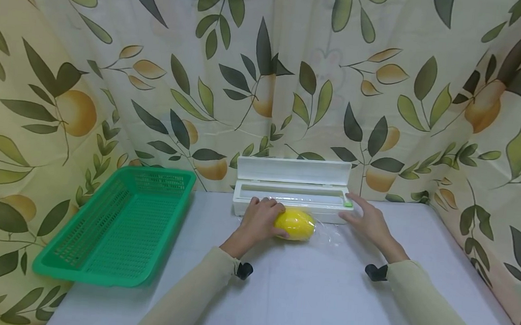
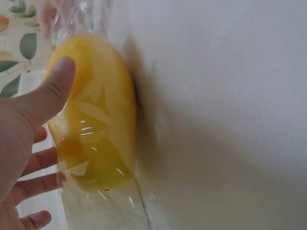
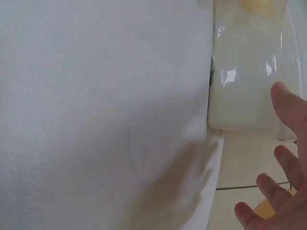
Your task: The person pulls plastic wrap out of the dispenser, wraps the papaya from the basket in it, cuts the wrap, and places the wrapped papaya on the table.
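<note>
A yellow mango [image 1: 295, 224] under clear plastic wrap [image 2: 115, 206] lies just in front of a white wrap dispenser [image 1: 257, 208] with its lid raised. My left hand [image 1: 259, 222] grips the mango from its left side; in the left wrist view the thumb [image 2: 60, 76] lies on top and the other fingers are at its far side. My right hand [image 1: 372, 224] is at the dispenser's right end, beside a green slider [image 1: 348, 203]. In the right wrist view its thumb [image 3: 286, 103] is by the box's edge, and the other fingers are spread and loosely bent.
A green perforated plastic basket [image 1: 95, 276] stands on the left of the white-covered table [image 1: 305, 298]. Behind the dispenser hangs a leaf-and-fruit patterned curtain [image 1: 297, 43], which also closes off both sides.
</note>
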`<action>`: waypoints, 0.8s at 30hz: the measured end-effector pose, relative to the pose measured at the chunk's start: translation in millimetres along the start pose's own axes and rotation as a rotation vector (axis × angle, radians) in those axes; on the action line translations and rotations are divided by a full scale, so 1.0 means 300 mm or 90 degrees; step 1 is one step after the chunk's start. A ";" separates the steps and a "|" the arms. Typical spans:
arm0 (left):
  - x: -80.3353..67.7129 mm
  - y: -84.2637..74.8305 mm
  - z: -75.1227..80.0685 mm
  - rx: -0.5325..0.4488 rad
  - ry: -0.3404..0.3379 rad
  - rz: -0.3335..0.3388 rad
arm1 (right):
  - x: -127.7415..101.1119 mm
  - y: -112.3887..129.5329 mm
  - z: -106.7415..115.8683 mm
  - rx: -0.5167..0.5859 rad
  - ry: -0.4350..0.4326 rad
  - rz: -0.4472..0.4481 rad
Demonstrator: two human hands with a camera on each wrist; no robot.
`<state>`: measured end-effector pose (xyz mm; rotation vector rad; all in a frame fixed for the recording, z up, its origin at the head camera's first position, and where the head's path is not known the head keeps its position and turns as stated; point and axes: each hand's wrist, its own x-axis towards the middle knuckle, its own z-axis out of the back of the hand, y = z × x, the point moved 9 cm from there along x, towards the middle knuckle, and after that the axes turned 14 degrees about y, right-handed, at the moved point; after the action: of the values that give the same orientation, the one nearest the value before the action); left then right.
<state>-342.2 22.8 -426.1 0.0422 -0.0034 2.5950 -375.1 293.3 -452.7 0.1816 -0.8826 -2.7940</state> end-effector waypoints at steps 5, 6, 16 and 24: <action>0.003 -0.007 -0.007 0.008 0.010 -0.006 | 0.002 -0.018 0.000 0.006 -0.003 -0.001; 0.003 -0.008 -0.007 0.009 0.011 -0.008 | 0.004 -0.023 -0.001 0.010 -0.001 -0.007; 0.003 -0.024 0.011 0.009 -0.007 -0.021 | 0.009 -0.038 0.004 0.017 0.005 -0.018; 0.045 -0.069 0.063 -0.037 -0.029 -0.066 | 0.008 -0.044 -0.007 0.037 0.011 -0.035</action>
<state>-342.5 47.5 -407.0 0.0774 -0.0913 2.4885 -379.2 302.1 -462.2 0.2427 -0.9707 -2.8140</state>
